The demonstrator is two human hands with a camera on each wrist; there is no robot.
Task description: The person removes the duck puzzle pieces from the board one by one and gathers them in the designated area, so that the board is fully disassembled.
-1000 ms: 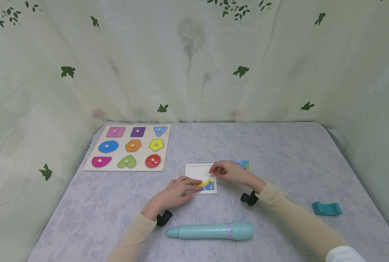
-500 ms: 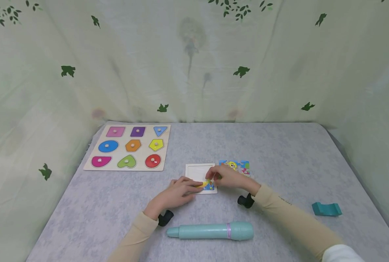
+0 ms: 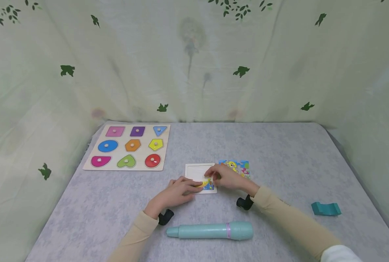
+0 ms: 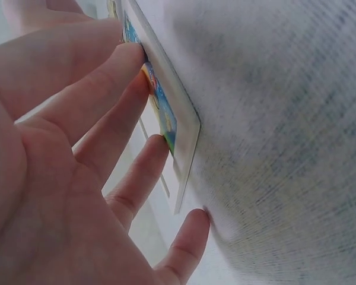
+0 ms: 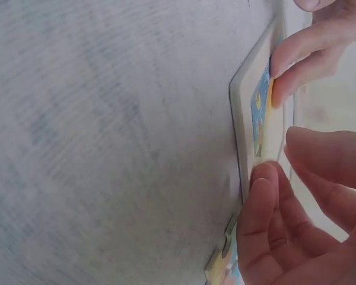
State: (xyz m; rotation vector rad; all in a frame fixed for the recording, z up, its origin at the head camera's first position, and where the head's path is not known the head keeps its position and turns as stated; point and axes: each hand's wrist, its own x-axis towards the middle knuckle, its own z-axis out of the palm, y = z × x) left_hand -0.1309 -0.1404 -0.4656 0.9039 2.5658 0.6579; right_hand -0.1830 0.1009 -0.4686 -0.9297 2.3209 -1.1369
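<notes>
A small white puzzle frame (image 3: 194, 170) lies mid-table, with colourful blue and yellow picture pieces (image 3: 209, 187) along its near edge. My left hand (image 3: 175, 193) rests on the frame from the left, its extended fingertips (image 4: 136, 53) pressing those pieces. Over the frame's right side, my right hand (image 3: 229, 177) has its fingers curled, pinching a small puzzle piece (image 5: 264, 159) at the end of the picture strip. The fingers hide most of that piece. Partly behind the right hand lies a group of bright puzzle pieces (image 3: 243, 164).
A wooden shape board (image 3: 142, 153) with knobbed coloured shapes lies at the back left. In front of the hands is a mint-green microphone-shaped tube (image 3: 204, 231). A teal block (image 3: 326, 209) sits to the right. Patterned curtain (image 3: 194, 91) surrounds the table.
My right hand has moved left and slightly nearer, from beside the frame to over its right side, uncovering more of the bright pieces behind it. My left hand stays nearly still.
</notes>
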